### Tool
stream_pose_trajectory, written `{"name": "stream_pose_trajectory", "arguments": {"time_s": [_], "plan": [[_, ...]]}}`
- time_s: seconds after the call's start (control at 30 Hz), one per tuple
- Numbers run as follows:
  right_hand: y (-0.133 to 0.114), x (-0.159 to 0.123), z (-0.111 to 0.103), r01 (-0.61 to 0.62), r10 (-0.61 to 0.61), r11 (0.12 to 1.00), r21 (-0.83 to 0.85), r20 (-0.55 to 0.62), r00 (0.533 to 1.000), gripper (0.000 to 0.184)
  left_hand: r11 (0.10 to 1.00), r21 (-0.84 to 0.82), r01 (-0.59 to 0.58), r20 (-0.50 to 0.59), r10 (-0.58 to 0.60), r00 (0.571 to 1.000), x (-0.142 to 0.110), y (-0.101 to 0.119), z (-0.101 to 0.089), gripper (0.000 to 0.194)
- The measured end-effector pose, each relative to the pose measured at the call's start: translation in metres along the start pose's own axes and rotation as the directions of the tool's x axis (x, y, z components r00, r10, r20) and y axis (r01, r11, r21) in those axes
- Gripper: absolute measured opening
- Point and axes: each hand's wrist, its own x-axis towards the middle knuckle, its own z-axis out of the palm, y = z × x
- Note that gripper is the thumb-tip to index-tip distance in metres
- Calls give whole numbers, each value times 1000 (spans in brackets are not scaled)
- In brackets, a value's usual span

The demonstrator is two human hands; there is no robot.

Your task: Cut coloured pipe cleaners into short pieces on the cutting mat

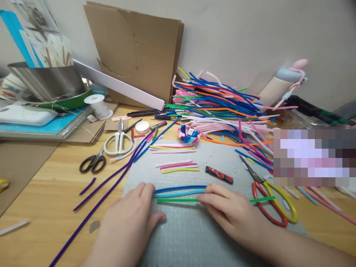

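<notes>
My left hand [133, 215] rests on the grey cutting mat [178, 237], its fingertips at the left ends of a dark blue pipe cleaner [179, 188] and a light blue pipe cleaner [180, 193]. Its thumb sticks out apart from the fingers. My right hand [230, 207] is closed on a green pipe cleaner [176, 200], which runs under the hand and out its right side. The right ends of both blue pieces lie at its fingertips. Farther up the mat are short pink and yellow pipe cleaner pieces [179, 170].
Red-and-yellow-handled scissors [258, 178] lie right of my right hand. A small black-and-red tube [219, 175] is nearby. Green-handled scissors [119, 139], black scissors [94, 162] and long purple pipe cleaners [111, 191] lie left. A pipe cleaner pile [222, 100] and cardboard [136, 52] stand behind.
</notes>
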Motion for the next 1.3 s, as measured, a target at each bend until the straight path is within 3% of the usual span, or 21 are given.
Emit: {"name": "stream_pose_trajectory", "arguments": {"time_s": [0.17,0.33,0.6,1.03,1.3], "plan": [[-4,1,6,-3,3,1000,6,14,1000,24,1000,-15,26,47,-25,999,0,-3,-2,31],[-6,2,11,5,-3,999,-54,42,999,24,999,-41,-6,29,7,1000,2,-5,-3,23],[-6,4,16,58,-59,978,-200,2,998,26,980,-167,-108,-28,105,994,4,-12,14,30],[-4,5,15,65,-60,967,-247,29,998,27,952,-244,-187,-53,179,982,16,4,14,28],[7,1,-22,-217,229,970,-113,107,967,14,942,-269,-200,-86,184,979,17,3,12,30]]}}
